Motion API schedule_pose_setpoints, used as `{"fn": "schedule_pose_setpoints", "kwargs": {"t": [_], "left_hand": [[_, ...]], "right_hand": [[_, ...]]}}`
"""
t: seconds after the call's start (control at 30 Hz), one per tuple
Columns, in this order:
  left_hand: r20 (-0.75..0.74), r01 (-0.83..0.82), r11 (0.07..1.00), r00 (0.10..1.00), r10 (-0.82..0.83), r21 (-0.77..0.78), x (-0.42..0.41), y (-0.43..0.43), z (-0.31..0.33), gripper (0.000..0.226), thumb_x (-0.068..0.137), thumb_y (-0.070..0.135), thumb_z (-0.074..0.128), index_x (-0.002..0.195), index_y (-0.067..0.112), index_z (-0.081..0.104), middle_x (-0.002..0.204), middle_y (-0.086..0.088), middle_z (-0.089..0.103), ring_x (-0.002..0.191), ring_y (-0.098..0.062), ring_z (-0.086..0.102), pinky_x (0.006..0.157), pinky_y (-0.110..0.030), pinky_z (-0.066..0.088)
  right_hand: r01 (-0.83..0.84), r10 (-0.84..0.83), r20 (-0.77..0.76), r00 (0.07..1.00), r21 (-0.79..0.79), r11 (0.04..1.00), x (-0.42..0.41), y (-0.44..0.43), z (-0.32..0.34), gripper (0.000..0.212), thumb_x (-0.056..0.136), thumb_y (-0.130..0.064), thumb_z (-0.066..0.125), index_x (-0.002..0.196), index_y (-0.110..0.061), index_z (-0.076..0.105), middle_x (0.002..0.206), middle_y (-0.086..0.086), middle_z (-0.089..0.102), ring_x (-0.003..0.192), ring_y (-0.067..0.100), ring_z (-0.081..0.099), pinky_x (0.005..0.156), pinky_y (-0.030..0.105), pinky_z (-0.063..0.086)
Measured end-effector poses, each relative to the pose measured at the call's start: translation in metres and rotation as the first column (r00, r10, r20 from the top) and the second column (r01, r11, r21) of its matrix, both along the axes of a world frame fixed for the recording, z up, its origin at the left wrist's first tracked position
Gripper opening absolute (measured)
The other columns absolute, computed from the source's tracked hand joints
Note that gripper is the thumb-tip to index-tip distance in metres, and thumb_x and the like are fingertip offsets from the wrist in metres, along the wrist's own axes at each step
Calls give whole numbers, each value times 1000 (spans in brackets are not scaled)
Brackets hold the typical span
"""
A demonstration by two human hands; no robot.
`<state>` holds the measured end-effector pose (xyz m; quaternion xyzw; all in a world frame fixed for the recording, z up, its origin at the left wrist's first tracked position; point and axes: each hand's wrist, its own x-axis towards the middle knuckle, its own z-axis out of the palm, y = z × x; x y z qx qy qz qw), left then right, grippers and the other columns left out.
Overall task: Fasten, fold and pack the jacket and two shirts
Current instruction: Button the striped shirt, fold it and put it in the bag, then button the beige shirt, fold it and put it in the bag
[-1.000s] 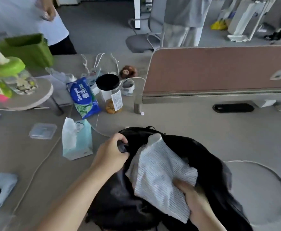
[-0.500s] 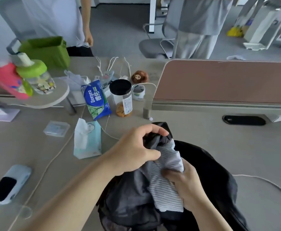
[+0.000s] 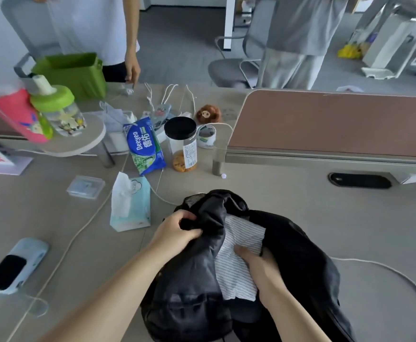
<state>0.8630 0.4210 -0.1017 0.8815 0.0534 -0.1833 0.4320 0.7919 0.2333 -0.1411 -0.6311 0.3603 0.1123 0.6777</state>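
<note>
Pale grey-beige desk surface (image 3: 350,218) fills the near ground. Dusty-pink partition panel (image 3: 338,119) far right. Grey carpet floor (image 3: 182,45) beyond; grey office chair (image 3: 229,67) far centre. Small round raised shelf (image 3: 78,144) far left. Soft, even light.

This is looking like an open-plan office: a brown desk partition (image 3: 338,119) is rising beyond the right hand (image 3: 263,270), and a black cable port (image 3: 360,180) is sitting in the grey desk (image 3: 300,198) just below it. Farther out past the left hand (image 3: 177,233), a grey swivel chair (image 3: 226,70) is standing on grey carpet (image 3: 182,45).
</note>
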Motion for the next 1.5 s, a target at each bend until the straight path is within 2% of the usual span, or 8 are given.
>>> {"fn": "schedule_pose_setpoints", "kwargs": {"t": [0.17, 0.33, 0.47, 0.57, 0.7, 0.9, 1.23, 1.5], "left_hand": [[189, -69, 998, 980, 70, -14, -3, 18, 30, 18, 83, 30, 67, 101, 28, 64, 92, 17, 57, 92, -7, 53, 71, -23, 38], [266, -218, 971, 934, 238, -102, -24, 105, 62, 13, 80, 28, 66, 92, 23, 64, 102, 0, 62, 92, -20, 61, 72, -28, 43], [270, -343, 934, 894, 359, -104, -76, 221, 92, 27, 64, 45, 56, 85, 28, 61, 91, -1, 64, 91, -25, 62, 71, -30, 41], [275, -514, 851, 807, 523, -112, -148, 331, 115, 16, 67, 44, 58, 73, 29, 59, 80, 0, 64, 87, -28, 64, 69, -29, 41], [329, -711, 696, 636, 698, -101, -285, 476, 139, 10, 78, 29, 60, 71, 23, 60, 70, -2, 61, 72, -25, 59, 64, -30, 41], [375, -958, 279, 234, 897, -69, -553, 653, 166, 16, 79, 24, 64, 94, 17, 65, 81, -2, 66, 65, -23, 60, 60, -23, 46], [432, -949, -316, -279, 857, 13, -842, 761, 147, 34, 83, 13, 64, 116, 14, 58, 122, -16, 53, 92, -26, 54, 82, -32, 44], [323, -886, -463, -445, 835, -24, -931, 893, 150, 56, 89, 24, 61, 140, 19, 37, 135, -11, 45, 102, -21, 44, 82, -35, 38]], "right_hand": [[151, -87, 143, 986, -532, 833, -10, 13, 56, 32, 85, -24, 58, 115, -14, 57, 104, 0, 61, 87, 16, 59, 74, 33, 49], [106, 89, 297, 951, -582, 806, -8, 81, 129, 21, 85, -13, 52, 105, -18, 57, 111, 0, 55, 88, 11, 52, 70, 24, 39], [-188, 409, 210, 888, -647, 739, -13, 182, 169, 23, 85, -17, 49, 103, -8, 60, 103, 13, 60, 89, 26, 57, 76, 41, 52], [-376, 660, 101, 744, -754, 539, -42, 278, 182, 15, 85, -15, 49, 95, -10, 58, 101, 8, 58, 78, 20, 55, 60, 30, 46], [-508, 829, 14, 560, -784, 356, -112, 427, 183, 20, 88, -12, 47, 100, -6, 61, 94, 12, 59, 86, 27, 52, 74, 29, 40], [-671, 999, 10, 37, -741, 32, -283, 679, 177, 16, 86, -14, 55, 70, -14, 50, 91, 14, 62, 84, 27, 53, 76, 34, 45], [-501, 746, 6, -665, -745, -440, -540, 908, 149, 20, 84, -18, 53, 104, -17, 56, 107, 3, 56, 94, 18, 50, 81, 25, 41], [-537, 542, 170, -823, -544, -645, -638, 1073, 125, 31, 90, -24, 51, 121, -18, 54, 111, 3, 57, 92, 14, 52, 80, 23, 41]]}}
